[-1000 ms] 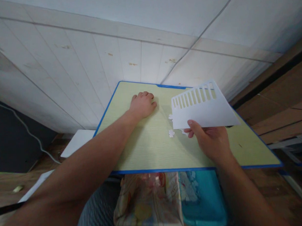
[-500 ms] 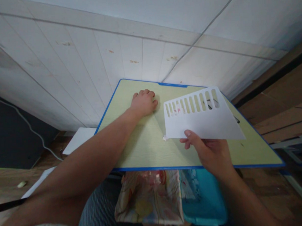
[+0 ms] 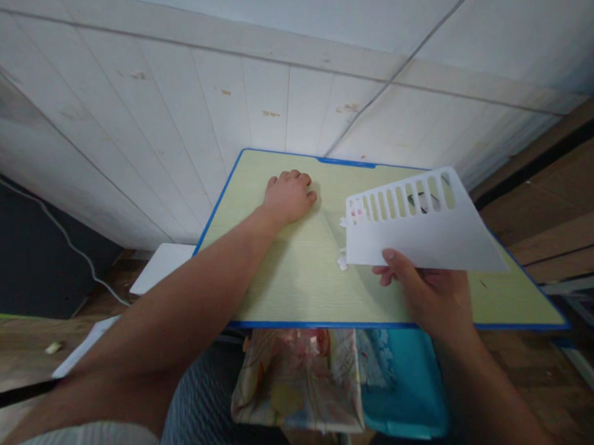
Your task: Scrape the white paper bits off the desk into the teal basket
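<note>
My right hand (image 3: pixel 428 289) holds a white card (image 3: pixel 416 240) by its near edge, thumb on top and fingers beneath. A row of long rounded slots runs along the card's far side. It is raised at a tilt over the right part of a pale yellow table (image 3: pixel 299 281) with a blue rim. Through the slots I see the tabletop and some small dark and pinkish things I cannot make out. Left of the card, my left hand (image 3: pixel 290 195) rests palm down on the table, fingers apart and a little bent, holding nothing. White scraps (image 3: pixel 343 262) lie by the card's left edge.
Under the table's front edge are a patterned fabric bin (image 3: pixel 299 399) and a turquoise plastic bin (image 3: pixel 408 401), both with things inside. A white panelled wall (image 3: pixel 261 86) stands behind the table, with a grey cable (image 3: pixel 398 70) running down it.
My right hand has carried the card a little to the right over the table, and more of the white scraps show beside it. My left hand stays in place; the view has shifted slightly.
</note>
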Action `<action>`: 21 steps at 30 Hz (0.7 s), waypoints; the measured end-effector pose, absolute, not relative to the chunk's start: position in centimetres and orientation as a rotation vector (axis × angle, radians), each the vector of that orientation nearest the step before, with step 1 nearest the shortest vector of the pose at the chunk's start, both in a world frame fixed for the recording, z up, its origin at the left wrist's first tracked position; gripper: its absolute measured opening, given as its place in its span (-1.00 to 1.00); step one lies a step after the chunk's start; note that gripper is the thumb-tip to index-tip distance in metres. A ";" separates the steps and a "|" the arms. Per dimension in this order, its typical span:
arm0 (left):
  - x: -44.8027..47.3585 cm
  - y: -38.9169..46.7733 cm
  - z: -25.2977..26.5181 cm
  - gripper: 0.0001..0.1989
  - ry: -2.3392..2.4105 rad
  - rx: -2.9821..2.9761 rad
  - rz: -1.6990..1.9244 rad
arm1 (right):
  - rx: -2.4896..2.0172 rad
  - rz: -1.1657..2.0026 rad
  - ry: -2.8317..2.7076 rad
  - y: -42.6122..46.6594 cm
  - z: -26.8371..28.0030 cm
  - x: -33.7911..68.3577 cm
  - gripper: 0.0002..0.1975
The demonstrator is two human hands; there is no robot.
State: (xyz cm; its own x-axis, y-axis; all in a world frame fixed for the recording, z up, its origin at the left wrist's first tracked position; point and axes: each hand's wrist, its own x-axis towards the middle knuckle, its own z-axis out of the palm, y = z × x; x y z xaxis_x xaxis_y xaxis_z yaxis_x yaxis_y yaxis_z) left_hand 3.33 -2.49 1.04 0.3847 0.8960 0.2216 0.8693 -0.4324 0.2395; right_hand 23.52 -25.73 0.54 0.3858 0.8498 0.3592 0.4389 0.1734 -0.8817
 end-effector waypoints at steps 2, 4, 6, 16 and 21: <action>3.4 -2.5 1.1 -0.55 1.631 2.538 0.492 | -1.465 0.397 -1.214 -25.8 0.4 23.7 -0.55; 3.4 -2.6 1.1 -0.55 1.634 2.531 0.493 | -1.447 0.404 -1.240 -25.8 0.3 23.4 -0.51; 3.4 -2.6 1.2 -0.54 1.633 2.529 0.493 | -1.423 0.423 -1.273 -25.9 0.4 23.1 -0.46; 3.4 -2.7 1.2 -0.51 1.636 2.532 0.488 | -1.480 0.433 -1.325 -26.8 0.3 24.5 -0.56; 3.4 -2.6 1.1 -0.52 1.617 2.522 0.517 | -1.472 0.450 -1.369 -27.0 1.4 24.4 -0.52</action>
